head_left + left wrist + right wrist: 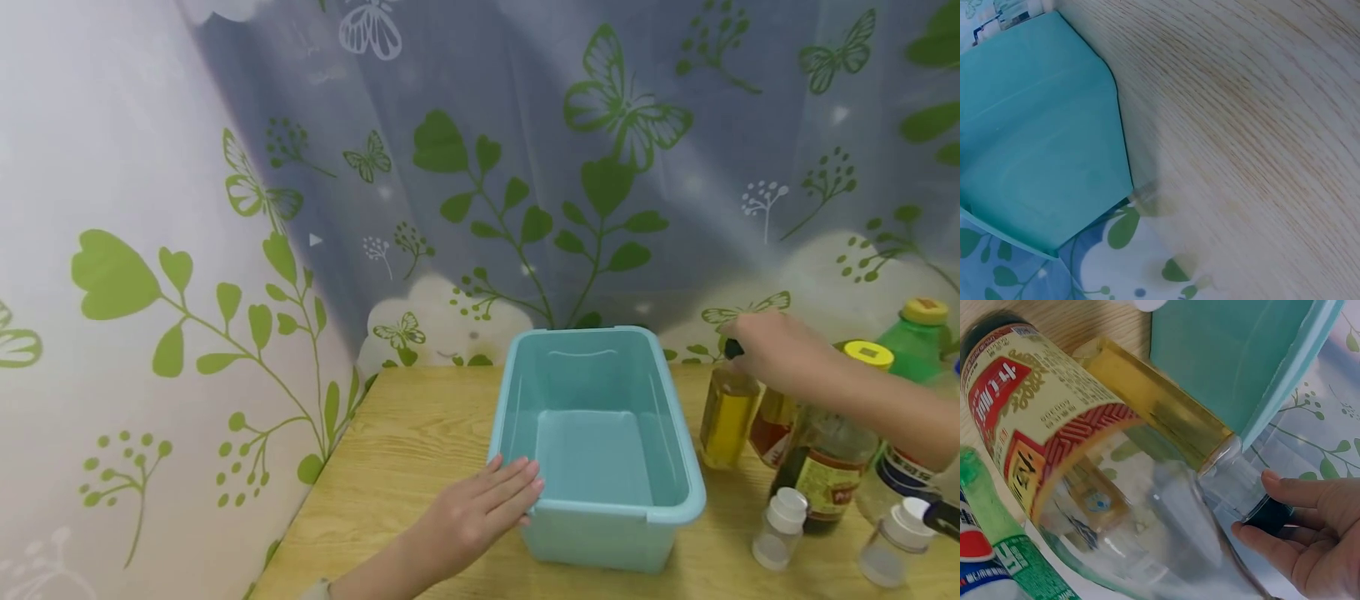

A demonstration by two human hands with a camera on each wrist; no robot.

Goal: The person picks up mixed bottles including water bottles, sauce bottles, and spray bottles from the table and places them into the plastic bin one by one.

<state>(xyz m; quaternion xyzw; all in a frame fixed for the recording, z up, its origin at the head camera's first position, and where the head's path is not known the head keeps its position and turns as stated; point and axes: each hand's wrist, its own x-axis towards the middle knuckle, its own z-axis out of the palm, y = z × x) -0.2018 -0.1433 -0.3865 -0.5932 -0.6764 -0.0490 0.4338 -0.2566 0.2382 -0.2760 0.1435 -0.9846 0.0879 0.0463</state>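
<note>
A light-blue plastic bin (pixel 600 537) stands on the wooden table with its top uncovered. My left hand (pixel 472 517) rests on the rim at the bin's near left corner, its fingers straight. To the right of the bin, a glass bottle of yellow oil (pixel 726 421) stands upright. My right hand (pixel 780 350) is at its top. In the right wrist view, thumb and fingers pinch the bottle's black cap (pixel 1269 515). A large labelled sauce bottle (pixel 1060 406) partly covers the oil bottle there. The left wrist view shows the bin's outer wall (pixel 1054 137) but no hand.
Right of the bin stand a dark sauce bottle with a yellow cap (pixel 828 483), a green bottle (pixel 911 342) and two small white-capped jars, one nearer the bin (pixel 780 529). A patterned curtain (pixel 480 250) hangs behind the table (pixel 420 433).
</note>
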